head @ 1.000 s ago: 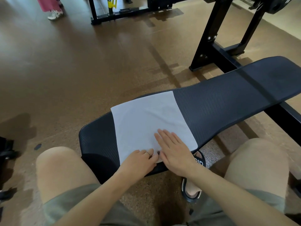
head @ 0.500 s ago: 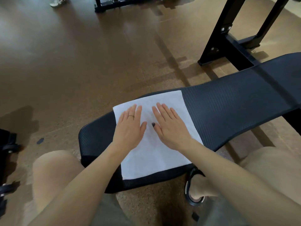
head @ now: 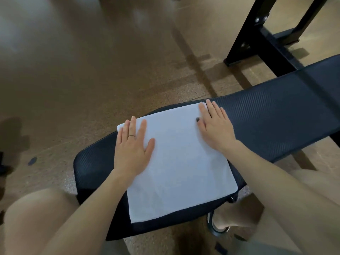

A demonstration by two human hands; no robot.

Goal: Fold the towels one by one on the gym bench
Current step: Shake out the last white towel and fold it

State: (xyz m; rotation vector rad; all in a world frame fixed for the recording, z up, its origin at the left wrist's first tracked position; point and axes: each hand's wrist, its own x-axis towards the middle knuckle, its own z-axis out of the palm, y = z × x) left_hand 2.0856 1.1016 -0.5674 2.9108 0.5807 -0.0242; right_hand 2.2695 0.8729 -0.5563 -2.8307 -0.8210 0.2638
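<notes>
A white towel (head: 180,166) lies flat as a folded rectangle across the near end of the black padded gym bench (head: 276,116). My left hand (head: 133,146) rests palm down on the towel's far left corner, fingers spread, a ring on one finger. My right hand (head: 214,126) presses flat on the far right corner, its fingertips reaching the towel's edge. Neither hand grips anything. The towel's near edge hangs close to the bench's front rim.
Black steel rack legs (head: 257,34) stand on the brown floor behind the bench at the right. My bare knees flank the bench, and a sandalled foot (head: 219,225) sits under its near right corner. A dark object (head: 2,162) is at the left edge.
Both hands slid from the towel's near edge up its middle, then apart to the far corners. The camera tilted further down and closer.
</notes>
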